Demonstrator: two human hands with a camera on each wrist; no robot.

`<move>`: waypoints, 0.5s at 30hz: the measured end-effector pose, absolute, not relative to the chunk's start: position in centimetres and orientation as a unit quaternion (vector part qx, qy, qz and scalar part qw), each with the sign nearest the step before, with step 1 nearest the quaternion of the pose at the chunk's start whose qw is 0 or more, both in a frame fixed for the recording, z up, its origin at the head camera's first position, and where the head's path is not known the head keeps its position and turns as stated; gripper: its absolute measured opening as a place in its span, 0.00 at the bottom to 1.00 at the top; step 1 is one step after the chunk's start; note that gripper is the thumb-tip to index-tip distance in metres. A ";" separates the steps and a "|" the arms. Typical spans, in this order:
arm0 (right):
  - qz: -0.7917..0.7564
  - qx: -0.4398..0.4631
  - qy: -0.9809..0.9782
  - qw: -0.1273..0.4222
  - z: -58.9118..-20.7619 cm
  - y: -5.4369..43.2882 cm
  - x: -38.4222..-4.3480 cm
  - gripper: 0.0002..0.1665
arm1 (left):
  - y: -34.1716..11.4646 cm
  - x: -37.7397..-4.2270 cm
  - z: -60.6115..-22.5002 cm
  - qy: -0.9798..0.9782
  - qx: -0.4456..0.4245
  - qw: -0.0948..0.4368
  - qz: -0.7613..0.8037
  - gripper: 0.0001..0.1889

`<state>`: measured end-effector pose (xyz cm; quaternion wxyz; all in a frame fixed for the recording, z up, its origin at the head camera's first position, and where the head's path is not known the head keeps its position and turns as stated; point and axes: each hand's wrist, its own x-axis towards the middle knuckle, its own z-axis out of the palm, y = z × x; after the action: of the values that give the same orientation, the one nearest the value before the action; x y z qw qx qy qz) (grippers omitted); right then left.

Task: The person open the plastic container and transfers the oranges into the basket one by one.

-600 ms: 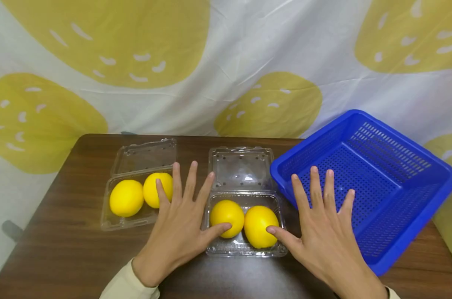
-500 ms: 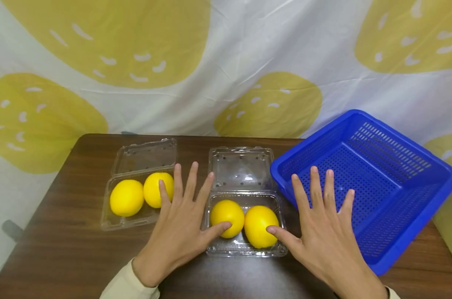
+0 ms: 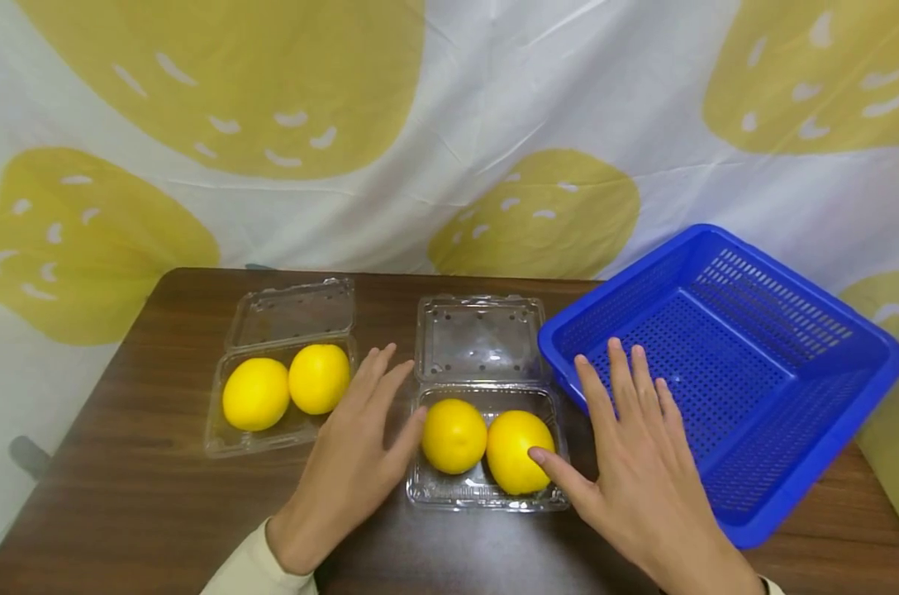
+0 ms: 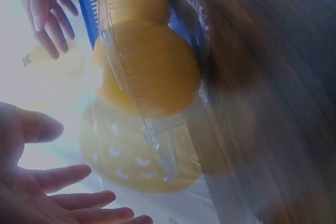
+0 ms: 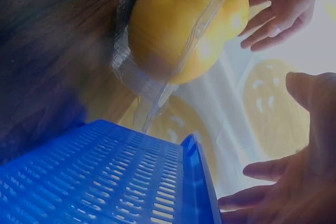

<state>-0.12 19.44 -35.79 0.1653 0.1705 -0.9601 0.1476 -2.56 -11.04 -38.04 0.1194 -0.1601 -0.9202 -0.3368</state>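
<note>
**A:** What's around you?

**B:** A white curtain (image 3: 449, 124) with big yellow shapes hangs behind your dark wooden table (image 3: 122, 496). At your two o'clock a blue slotted basket (image 3: 725, 372) sits on the table, tilted toward you.

**A:** And in front of you?

**B:** Two clear clamshell boxes, both with lids folded back. The near clamshell (image 3: 487, 487) lies at twelve o'clock and holds two yellow fruits side by side: the left fruit (image 3: 454, 435) and the right fruit (image 3: 516, 450). The far clamshell (image 3: 234, 442) lies at ten o'clock with two more yellow fruits (image 3: 286, 387) in it.

**A:** Your left hand?

**B:** Your left hand (image 3: 356, 450) lies between the two boxes, fingers straight and together, pointing to twelve o'clock. Its thumb reaches the rim of the near clamshell by the left fruit. Its grip is loose and holds nothing.

**A:** Your right hand?

**B:** Your right hand (image 3: 635, 463) sits between the near clamshell and the basket, fingers straight over the basket's near wall. Its thumb tip touches the right fruit. That grip is loose too, with nothing held.
</note>
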 end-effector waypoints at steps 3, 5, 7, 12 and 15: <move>0.169 0.179 -0.951 0.189 -35.8 19.1 0.0 0.58 | -11.0 -2.4 -38.1 -0.913 -0.155 0.120 -0.358 0.29; 0.185 0.188 -0.942 0.207 -35.8 18.9 0.1 0.56 | -10.9 -2.4 -38.1 -0.908 -0.153 0.117 -0.372 0.28; 0.199 0.200 -0.932 0.228 -35.8 18.6 0.2 0.53 | -10.8 -2.3 -38.2 -0.903 -0.149 0.108 -0.388 0.28; 0.217 0.224 -0.915 0.256 -36.0 18.2 0.4 0.48 | -10.6 -2.2 -38.4 -0.891 -0.134 0.070 -0.428 0.29; 0.223 0.229 -0.912 0.255 -36.1 18.1 0.6 0.47 | -10.5 -2.1 -38.6 -0.888 -0.124 0.053 -0.440 0.30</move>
<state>0.59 18.08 -36.11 0.2551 0.2292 -0.9124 0.2234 -2.11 -10.51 -38.59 0.0529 -0.1245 -0.8877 -0.4400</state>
